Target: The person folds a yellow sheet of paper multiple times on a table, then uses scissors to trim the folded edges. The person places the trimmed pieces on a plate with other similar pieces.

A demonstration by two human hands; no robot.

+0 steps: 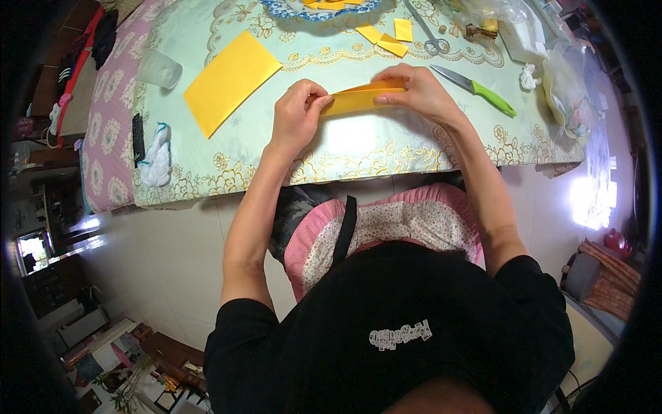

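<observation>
My left hand (300, 114) pinches the left end of a folded strip of yellow paper (351, 101). The other end is between the thumb and fingers of my right hand (421, 93), and the strip's layers stand slightly apart there. A larger sheet of yellow paper (232, 83) lies flat to the left. Beyond my hands are small yellow paper pieces (403, 30) and metal scissors (432, 39). A knife with a green handle (494, 98) rests right of my right hand. At the far edge stands a blue-and-white plate (315, 14) holding more yellow pieces.
A clear plastic cup (161, 70), a white cloth (156, 158) and a black object (138, 139) are on the table's left side. Plastic bags (571, 93) and a crumpled white tissue (529, 77) lie at the right. The tablecloth's near edge (372, 173) runs below my forearms.
</observation>
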